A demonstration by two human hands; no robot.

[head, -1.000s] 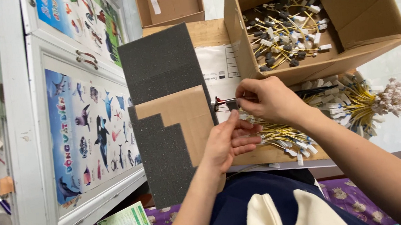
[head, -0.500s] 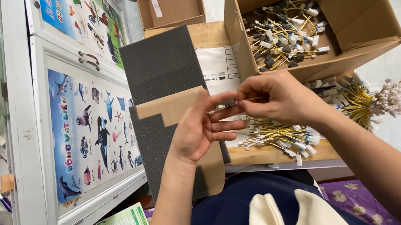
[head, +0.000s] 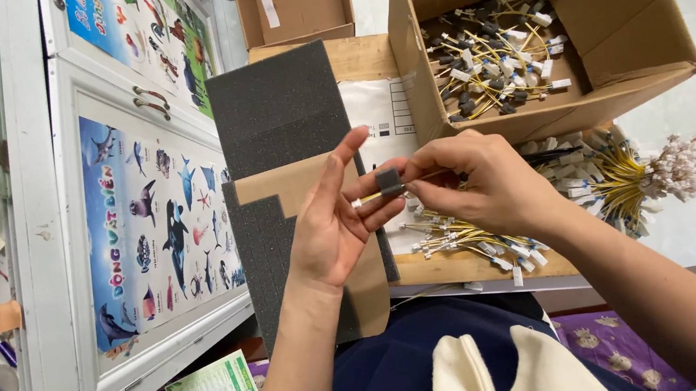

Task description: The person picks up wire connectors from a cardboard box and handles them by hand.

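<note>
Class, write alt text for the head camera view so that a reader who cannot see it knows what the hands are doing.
Two bare hands meet above a wooden board: the left hand and right hand together pinch a small grey foam square on a thin yellow cable. Behind lie a grey foam sheet and an open cardboard box of yellow cables.

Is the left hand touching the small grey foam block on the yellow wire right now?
Touching. The head view shows the small grey foam block pinched between the left hand fingertips and the right hand, no gap visible, with the yellow wire running through it.
</note>
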